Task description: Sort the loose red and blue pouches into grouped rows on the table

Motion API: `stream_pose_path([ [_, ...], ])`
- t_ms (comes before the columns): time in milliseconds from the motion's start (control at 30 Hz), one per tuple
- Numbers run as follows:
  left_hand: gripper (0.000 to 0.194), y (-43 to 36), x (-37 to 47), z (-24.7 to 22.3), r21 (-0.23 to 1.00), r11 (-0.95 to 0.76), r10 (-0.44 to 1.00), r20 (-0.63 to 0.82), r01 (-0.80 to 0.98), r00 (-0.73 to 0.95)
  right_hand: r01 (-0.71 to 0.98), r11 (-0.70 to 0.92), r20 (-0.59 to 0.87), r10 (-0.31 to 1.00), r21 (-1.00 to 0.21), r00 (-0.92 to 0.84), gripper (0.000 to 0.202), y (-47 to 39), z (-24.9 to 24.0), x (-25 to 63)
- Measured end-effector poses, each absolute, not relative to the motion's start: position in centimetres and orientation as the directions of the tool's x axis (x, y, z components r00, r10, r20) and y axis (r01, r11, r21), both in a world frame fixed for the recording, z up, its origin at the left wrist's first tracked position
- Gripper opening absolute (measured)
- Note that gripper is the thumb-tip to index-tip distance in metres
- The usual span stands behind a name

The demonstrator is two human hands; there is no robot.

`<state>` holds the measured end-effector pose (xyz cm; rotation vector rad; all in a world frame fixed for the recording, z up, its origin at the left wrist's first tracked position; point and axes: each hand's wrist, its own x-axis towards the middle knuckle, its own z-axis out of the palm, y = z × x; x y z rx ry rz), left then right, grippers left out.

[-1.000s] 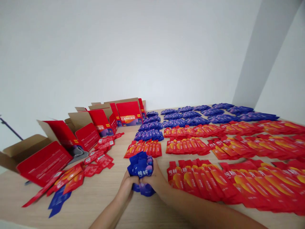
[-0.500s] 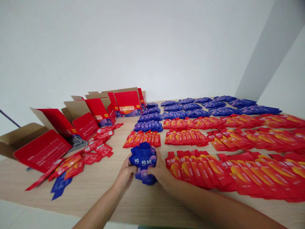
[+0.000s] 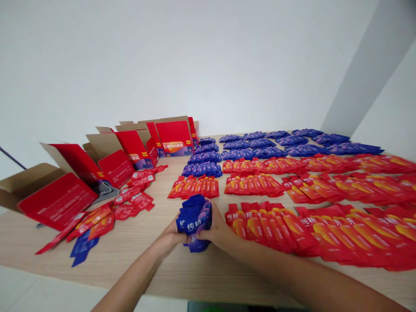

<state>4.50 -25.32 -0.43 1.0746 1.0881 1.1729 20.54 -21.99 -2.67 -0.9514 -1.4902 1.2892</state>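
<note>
A bunch of blue pouches (image 3: 194, 222) with white lettering is held over the wooden table, near its front edge. My left hand (image 3: 173, 234) grips the bunch from the left side, thumb on its front. From the right, my right hand (image 3: 218, 225) is wrapped round it, its thumb also across the front; the other fingers are mostly hidden behind. Just beyond the hands lies a fanned row of red pouches (image 3: 194, 187). Larger fanned red pouches (image 3: 269, 227) lie to the right of my right hand.
Open red cartons (image 3: 60, 201) line the left side and back of the table (image 3: 136, 260). Loose red pouches (image 3: 141, 201) and blue pouches (image 3: 83, 248) lie near them. Rows of blue pouches (image 3: 268, 151) stretch along the back right, by the wall.
The blue bunch has turned and been squeezed narrower between my hands, its pouches overlapping more. My hands have come slightly closer together. The camera view has shifted slightly.
</note>
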Motion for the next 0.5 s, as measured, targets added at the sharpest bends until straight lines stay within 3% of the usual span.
stream_pose_path([
  [100,0.068,-25.2,4.1,-0.2,0.99,0.107,0.991,-0.099,-0.096,0.086,-0.051,0.128,0.137,0.937,-0.991,-0.322,0.082,-21.7,-2.2,20.7],
  [267,0.068,-26.6,5.4,-0.5,0.996,0.038,0.981,-0.023,0.075,-0.194,-0.171,0.116,0.176,0.902,-0.978,-0.395,0.072,-21.8,-1.5,20.6],
  [333,0.074,-27.2,6.4,-0.8,0.998,-0.007,0.964,0.022,0.06,-0.264,-0.222,0.112,0.199,0.885,-0.969,-0.42,0.073,-22.2,-1.5,20.4],
  [500,0.083,-27.8,8.4,-0.9,0.999,-0.048,0.966,0.048,0.005,-0.253,-0.246,0.146,0.233,0.897,-0.958,-0.375,0.08,-23.0,-2.2,19.5],
])
